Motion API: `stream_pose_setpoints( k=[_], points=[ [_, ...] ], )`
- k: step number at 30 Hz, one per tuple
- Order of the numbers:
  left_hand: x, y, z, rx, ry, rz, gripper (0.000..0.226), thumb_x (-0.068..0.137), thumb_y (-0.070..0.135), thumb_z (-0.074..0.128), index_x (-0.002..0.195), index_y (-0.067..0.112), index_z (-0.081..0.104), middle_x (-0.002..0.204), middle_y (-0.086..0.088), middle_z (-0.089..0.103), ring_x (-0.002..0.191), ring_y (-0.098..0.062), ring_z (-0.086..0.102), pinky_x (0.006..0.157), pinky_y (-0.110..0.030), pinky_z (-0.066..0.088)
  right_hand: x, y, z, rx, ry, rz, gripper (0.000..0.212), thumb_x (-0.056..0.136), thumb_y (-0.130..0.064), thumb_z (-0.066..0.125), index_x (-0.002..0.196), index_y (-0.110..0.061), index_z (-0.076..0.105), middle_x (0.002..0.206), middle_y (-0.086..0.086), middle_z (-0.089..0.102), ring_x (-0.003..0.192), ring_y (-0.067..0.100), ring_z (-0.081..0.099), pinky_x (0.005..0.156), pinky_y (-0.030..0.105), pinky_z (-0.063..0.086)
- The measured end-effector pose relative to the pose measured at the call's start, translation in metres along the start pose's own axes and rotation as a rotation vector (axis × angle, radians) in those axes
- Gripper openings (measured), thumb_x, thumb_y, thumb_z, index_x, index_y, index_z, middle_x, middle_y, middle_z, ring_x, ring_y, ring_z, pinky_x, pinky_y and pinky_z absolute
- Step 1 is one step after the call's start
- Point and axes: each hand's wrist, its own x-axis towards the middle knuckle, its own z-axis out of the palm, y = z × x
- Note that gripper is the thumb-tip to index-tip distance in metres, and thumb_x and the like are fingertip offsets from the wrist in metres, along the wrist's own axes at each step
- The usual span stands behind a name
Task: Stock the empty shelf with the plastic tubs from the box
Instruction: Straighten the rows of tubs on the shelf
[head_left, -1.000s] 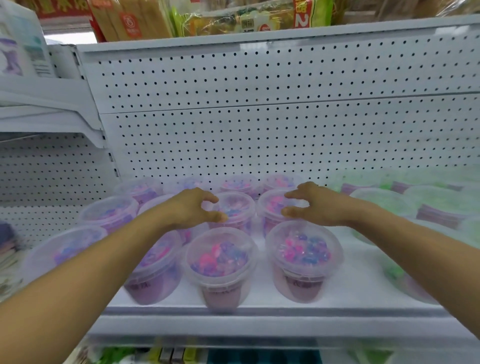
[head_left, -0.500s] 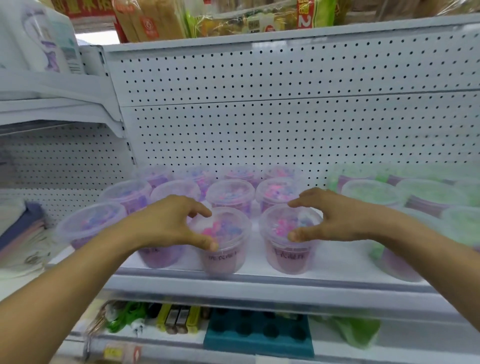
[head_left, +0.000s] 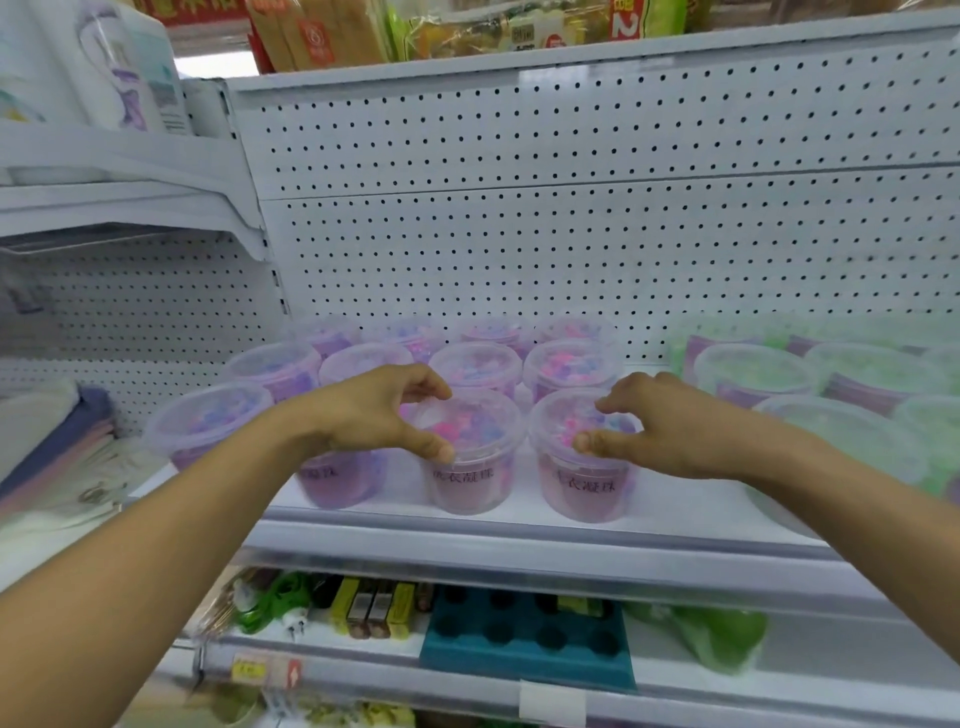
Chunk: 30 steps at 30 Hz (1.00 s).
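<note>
Shelf (head_left: 519, 540): white painted metal, smooth, faint sheen along the front lip. Back panel (head_left: 571, 249): same white metal, matt, punched with rows of small holes. Tub under my left hand (head_left: 374, 410) (head_left: 470, 478): clear plastic, slightly frosted, glossy lid, pink and blue beads showing through. Tub under my right hand (head_left: 670, 421) (head_left: 582, 488): same clear plastic, printed dark characters on the wall. Green tubs (head_left: 841, 436): cloudy translucent plastic. Lower tray (head_left: 524, 644): teal, matt, foam-like. Folded cloths (head_left: 57, 436) at left: soft, matt fabric.
</note>
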Motion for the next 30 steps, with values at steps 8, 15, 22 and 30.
stream_pose_setpoints(
  k=[8, 15, 22, 30],
  points=[
    [-0.007, 0.001, 0.001, 0.171, 0.015, 0.091, 0.067, 0.068, 0.06, 0.075, 0.127, 0.044, 0.047, 0.135, 0.022, 0.047, 0.123, 0.0, 0.043, 0.099, -0.023, 0.034, 0.028, -0.018, -0.005, -0.081, 0.084, 0.06, 0.069, 0.071, -0.081, 0.038, 0.115, -0.032, 0.06, 0.124, -0.006, 0.057, 0.113, 0.016, 0.048, 0.092, 0.044, 0.046],
    [0.006, -0.034, -0.052, 0.184, 0.098, 0.16, 0.057, 0.084, 0.059, 0.055, 0.135, 0.037, 0.046, 0.142, 0.022, 0.043, 0.123, 0.001, 0.043, 0.098, -0.018, 0.03, 0.096, -0.076, -0.007, 0.104, 0.186, -0.052, 0.051, 0.082, -0.068, 0.046, 0.117, -0.034, 0.061, 0.126, -0.016, 0.053, 0.109, 0.009, 0.05, 0.098, 0.041, 0.043],
    [0.082, -0.095, -0.118, 0.286, 0.098, 0.021, 0.043, 0.1, 0.038, 0.042, 0.141, 0.024, 0.045, 0.15, 0.004, 0.04, 0.132, -0.016, 0.042, 0.104, -0.028, 0.034, 0.187, -0.092, 0.002, 0.173, 0.079, 0.027, 0.032, 0.097, -0.048, 0.04, 0.099, -0.027, 0.065, 0.111, -0.007, 0.061, 0.108, 0.02, 0.055, 0.093, 0.033, 0.042],
    [0.143, -0.107, -0.113, 0.527, 0.011, 0.004, 0.051, 0.093, 0.005, 0.035, 0.139, 0.024, 0.048, 0.148, -0.004, 0.04, 0.129, -0.024, 0.045, 0.099, -0.032, 0.038, 0.217, -0.084, 0.018, 0.121, 0.047, 0.139, 0.045, 0.097, -0.037, 0.04, 0.06, -0.017, 0.026, 0.061, 0.005, 0.034, 0.057, 0.02, 0.033, 0.057, 0.031, 0.026]
  ],
)
